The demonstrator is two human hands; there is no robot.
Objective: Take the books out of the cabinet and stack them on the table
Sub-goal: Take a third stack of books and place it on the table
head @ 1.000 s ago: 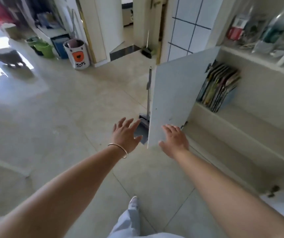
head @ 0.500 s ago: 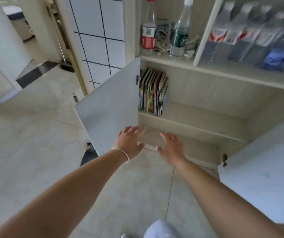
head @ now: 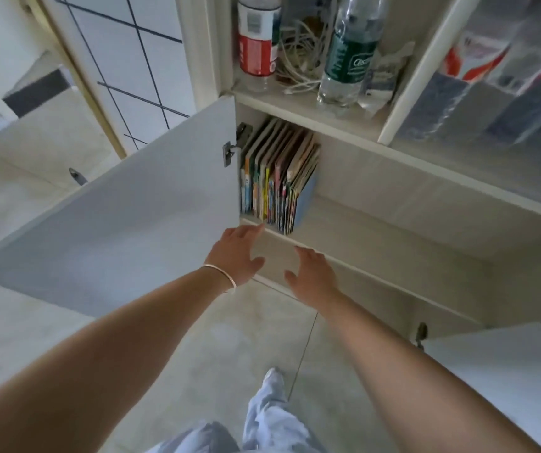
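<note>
Several thin colourful books (head: 275, 178) stand upright at the left end of the cabinet's upper inner shelf (head: 377, 230), leaning slightly left against the side wall. My left hand (head: 236, 253), with a thin bracelet on its wrist, is held out just below the books, fingertips at the shelf's front edge, fingers apart and holding nothing. My right hand (head: 311, 273) is stretched out a little lower and to the right, in front of the shelf, fingers spread and empty. No table is in view.
The cabinet's left door (head: 125, 223) stands wide open to my left; the right door (head: 507, 371) is open at lower right. On the open shelf above stand two bottles (head: 347, 50), a tangle of cables (head: 298, 50) and packaged goods (head: 491, 83). Tiled floor lies below.
I have turned to face the cabinet and come closer. Both hands have risen from near the floor toward the shelf, the left one now just under the books.
</note>
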